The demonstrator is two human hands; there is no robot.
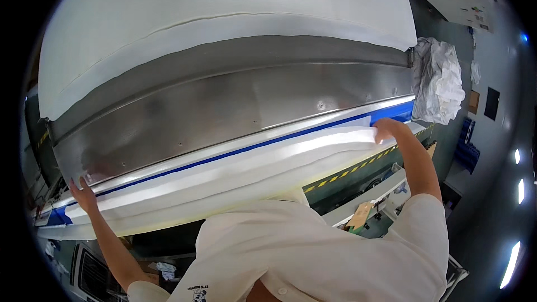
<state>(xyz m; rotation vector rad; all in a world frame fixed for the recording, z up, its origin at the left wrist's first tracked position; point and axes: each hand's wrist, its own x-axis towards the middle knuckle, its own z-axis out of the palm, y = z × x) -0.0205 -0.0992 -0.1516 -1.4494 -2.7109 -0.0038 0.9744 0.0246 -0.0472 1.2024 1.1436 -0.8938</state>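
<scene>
A long white fabric sheet [224, 176] hangs in folds along the near side of a wide machine, in front of my body. Beneath its upper edge runs a blue strip [235, 152], which widens into blue patches at both ends. My left hand [84, 197] rests at the far left end, fingers apart, by the lower edge of the metal plate [246, 95] and the strip. Over at the right end, my right hand [386, 130] has its fingers curled over the edge of the white fabric, just below the blue patch; its fingertips are partly hidden.
Beyond the metal plate lies a broad white fabric [240, 0]. A crumpled white cloth bundle [439, 81] hangs at the machine's right end. Below my right arm are a yellow-and-black striped edge [347, 172] and a pale frame beam [366, 197]. A dark-fronted box [95, 271] stands lower left.
</scene>
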